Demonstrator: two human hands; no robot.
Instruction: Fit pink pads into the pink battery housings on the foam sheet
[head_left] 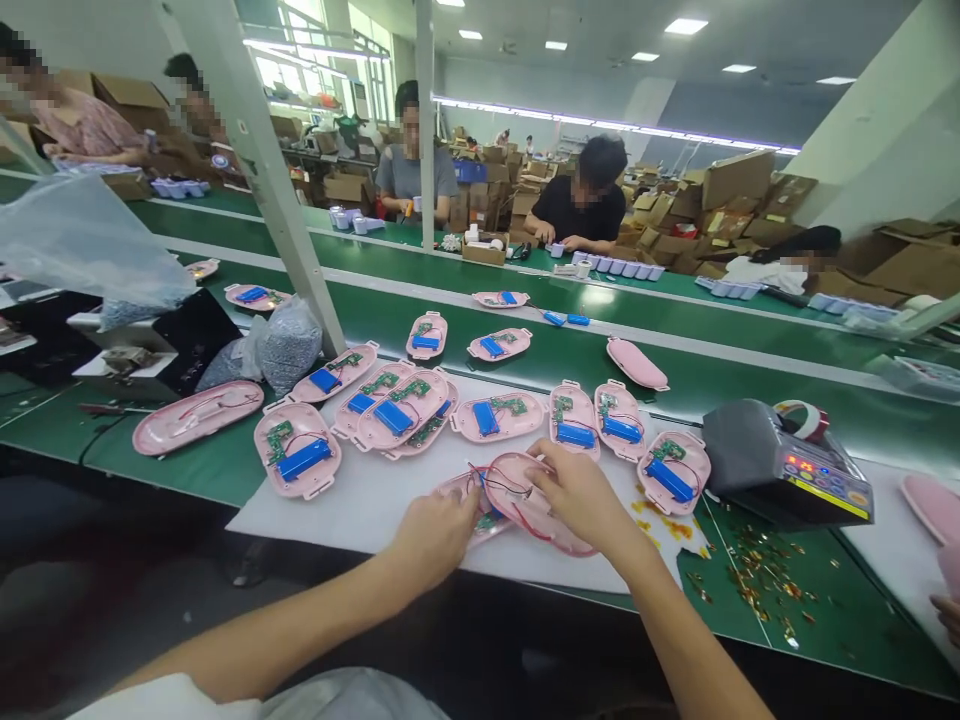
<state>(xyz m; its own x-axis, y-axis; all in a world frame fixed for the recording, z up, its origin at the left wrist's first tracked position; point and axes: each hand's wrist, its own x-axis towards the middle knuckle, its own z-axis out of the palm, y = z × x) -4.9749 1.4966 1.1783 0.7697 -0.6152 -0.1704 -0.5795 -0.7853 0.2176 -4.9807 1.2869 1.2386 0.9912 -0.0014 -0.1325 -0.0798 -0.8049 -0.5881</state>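
In front of me, my right hand (574, 490) grips a pink plastic shell half (540, 520) by its upper edge, tilting its inside toward me. Thin red and dark wires (501, 482) run from that shell toward my left hand (442, 530). The fingers of my left hand are pinched together at the wire ends, over a second pink shell half (480, 535) lying on the white mat. Inside this lower shell, a green circuit board and a blue battery show in part; my left hand and the upper shell cover the rest.
Several pink shells with blue batteries (304, 460) lie around the white mat (360, 525). A grey machine with a lit display (787, 465) stands right, beside scattered coppery scraps (765, 580). An empty-looking shell (199, 415) and bags of small parts (289, 345) are left. Co-workers sit across the green bench.
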